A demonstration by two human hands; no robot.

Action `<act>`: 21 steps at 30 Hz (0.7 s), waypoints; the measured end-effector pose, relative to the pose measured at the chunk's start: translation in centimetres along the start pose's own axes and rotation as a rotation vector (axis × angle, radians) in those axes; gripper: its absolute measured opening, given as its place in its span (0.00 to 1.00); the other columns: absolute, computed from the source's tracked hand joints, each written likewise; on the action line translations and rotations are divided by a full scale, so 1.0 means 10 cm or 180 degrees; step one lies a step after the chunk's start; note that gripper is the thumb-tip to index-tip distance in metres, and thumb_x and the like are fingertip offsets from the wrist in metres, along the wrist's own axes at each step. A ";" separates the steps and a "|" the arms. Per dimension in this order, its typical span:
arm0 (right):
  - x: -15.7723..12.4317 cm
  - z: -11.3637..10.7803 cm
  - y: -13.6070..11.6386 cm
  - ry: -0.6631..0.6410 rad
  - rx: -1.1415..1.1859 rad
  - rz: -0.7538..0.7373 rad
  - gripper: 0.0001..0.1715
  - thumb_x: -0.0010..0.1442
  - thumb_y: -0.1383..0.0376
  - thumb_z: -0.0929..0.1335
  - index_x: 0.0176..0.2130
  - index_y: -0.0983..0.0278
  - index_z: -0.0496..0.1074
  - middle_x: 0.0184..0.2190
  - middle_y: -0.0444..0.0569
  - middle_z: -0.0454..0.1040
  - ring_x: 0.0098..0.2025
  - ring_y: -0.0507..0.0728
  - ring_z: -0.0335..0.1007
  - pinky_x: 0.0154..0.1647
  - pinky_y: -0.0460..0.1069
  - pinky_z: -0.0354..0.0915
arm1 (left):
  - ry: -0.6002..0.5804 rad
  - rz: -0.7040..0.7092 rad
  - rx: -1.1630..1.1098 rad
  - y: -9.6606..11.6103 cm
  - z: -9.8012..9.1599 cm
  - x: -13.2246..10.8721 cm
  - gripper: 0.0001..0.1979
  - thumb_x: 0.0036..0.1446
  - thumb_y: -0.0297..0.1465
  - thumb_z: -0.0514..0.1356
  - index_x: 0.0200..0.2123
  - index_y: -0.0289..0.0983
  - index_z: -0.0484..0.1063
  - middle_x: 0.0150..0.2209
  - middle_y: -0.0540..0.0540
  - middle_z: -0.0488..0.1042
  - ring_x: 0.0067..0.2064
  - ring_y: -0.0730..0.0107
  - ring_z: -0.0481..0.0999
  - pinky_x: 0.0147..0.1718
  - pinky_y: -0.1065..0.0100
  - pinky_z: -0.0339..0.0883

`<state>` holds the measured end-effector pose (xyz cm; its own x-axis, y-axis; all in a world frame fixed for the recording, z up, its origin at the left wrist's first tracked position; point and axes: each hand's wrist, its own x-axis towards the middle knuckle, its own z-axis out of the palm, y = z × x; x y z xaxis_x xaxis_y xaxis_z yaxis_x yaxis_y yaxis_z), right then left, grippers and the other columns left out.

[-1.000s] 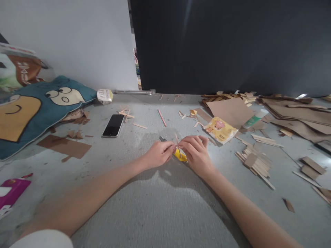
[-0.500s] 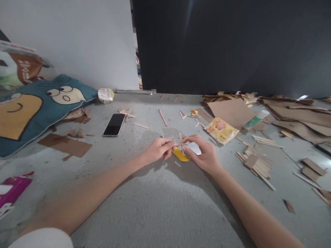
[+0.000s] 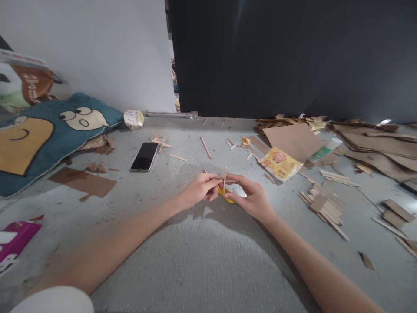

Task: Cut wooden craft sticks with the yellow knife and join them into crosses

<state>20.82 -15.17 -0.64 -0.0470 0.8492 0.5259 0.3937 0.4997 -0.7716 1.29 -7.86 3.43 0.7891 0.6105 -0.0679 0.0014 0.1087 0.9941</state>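
While the left hand (image 3: 199, 191) pinches one arm of the cross of cardboard strips (image 3: 223, 175) at mid-frame and the right hand (image 3: 252, 196) nips the other, uneven twisting could probably split its joint, dropping pieces onto the yellow utility knife (image 3: 228, 200) just below.

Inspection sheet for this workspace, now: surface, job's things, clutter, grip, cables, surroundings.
Surface: grey floor, strewn with cardboard scraps.
Job's things: stick cross held up between both hands; yellow tool just below it.
Clutter: phone, pink stick, yellow packet, glue bottle, strip pile, cardboard sheets, purple box.
Grip: left hand and right hand both pinch the stick cross.
Cables: nothing seen.
Surroundings: cushion, white wall, dark panel.
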 end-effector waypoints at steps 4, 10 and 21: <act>0.01 0.00 0.00 0.0067 0.0083 0.0100 0.18 0.69 0.54 0.71 0.54 0.58 0.77 0.48 0.54 0.83 0.48 0.61 0.83 0.51 0.58 0.79 | -0.0049 -0.0029 0.0099 0.03 0.01 -0.01 0.15 0.68 0.39 0.54 0.31 0.36 0.69 0.15 0.54 0.65 0.17 0.78 0.55 0.20 0.71 0.47; 0.01 0.01 -0.01 0.0066 0.0334 0.0294 0.16 0.70 0.55 0.69 0.54 0.57 0.77 0.46 0.52 0.84 0.47 0.60 0.84 0.50 0.58 0.80 | -0.0118 -0.0071 0.0206 0.02 0.01 -0.01 0.14 0.69 0.38 0.54 0.31 0.37 0.68 0.15 0.54 0.65 0.16 0.77 0.56 0.19 0.72 0.47; 0.04 0.02 -0.14 -0.0055 0.0688 0.0613 0.15 0.71 0.52 0.68 0.48 0.57 0.80 0.37 0.48 0.83 0.38 0.57 0.81 0.36 0.50 0.77 | -0.0254 -0.0131 0.0265 0.04 0.04 -0.02 0.14 0.70 0.36 0.53 0.31 0.37 0.68 0.15 0.54 0.65 0.16 0.78 0.57 0.20 0.71 0.47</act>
<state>20.07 -15.54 0.61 -0.0066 0.9338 0.3577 0.1922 0.3522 -0.9160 1.40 -8.22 3.84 0.8336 0.5422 -0.1051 0.0832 0.0648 0.9944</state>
